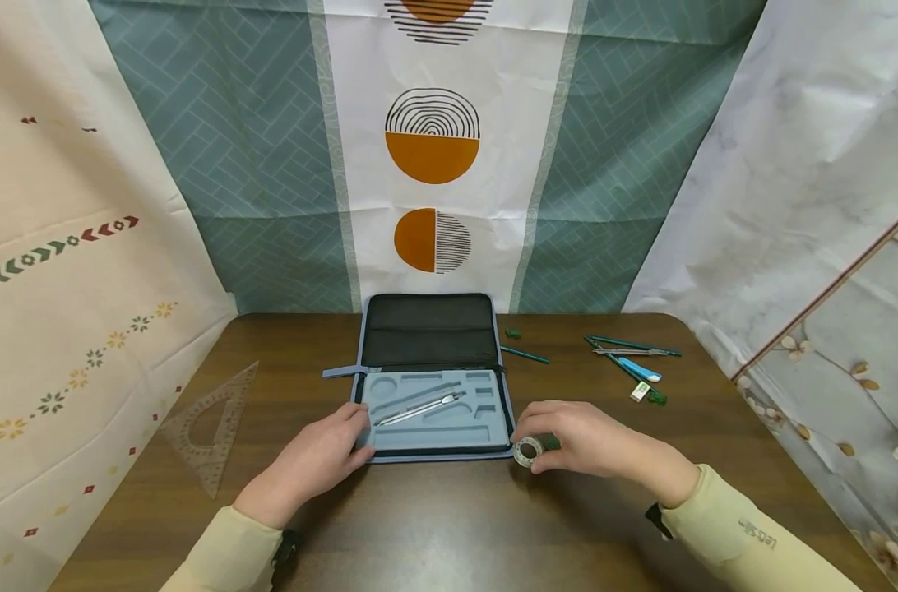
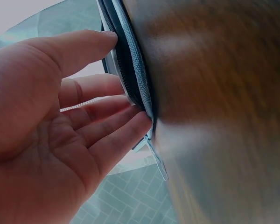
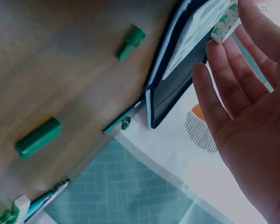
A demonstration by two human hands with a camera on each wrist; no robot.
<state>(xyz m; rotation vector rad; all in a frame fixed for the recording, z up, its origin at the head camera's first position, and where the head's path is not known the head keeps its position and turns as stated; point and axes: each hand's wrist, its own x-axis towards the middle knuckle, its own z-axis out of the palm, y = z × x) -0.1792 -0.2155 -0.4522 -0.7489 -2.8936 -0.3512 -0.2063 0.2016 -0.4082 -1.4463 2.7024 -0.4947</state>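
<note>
An unfolded zip case [image 1: 430,351] lies mid-table, its moulded light-blue tray [image 1: 434,437] facing up. A silver compass [image 1: 419,409] lies in the tray among vacant slots. My left hand [image 1: 326,444] holds the case's front left corner, thumb at the front, fingers on the side. In the left wrist view, the left hand's [image 2: 70,112] fingertips touch the zipped edge [image 2: 139,65]. Beside the front right corner, my right hand [image 1: 575,436] pinches a small roll of tape [image 1: 524,459]. The roll's white side with green prints [image 3: 225,25] shows in the right wrist view.
A clear set square [image 1: 208,432] lies left. Pencils [image 1: 634,344], a blue cutter [image 1: 640,368] and a white eraser [image 1: 640,391] are grouped right. Another pencil [image 1: 525,355] touches the case. A green cylinder [image 3: 38,137] and a smaller green piece [image 3: 131,43] lie near my right hand.
</note>
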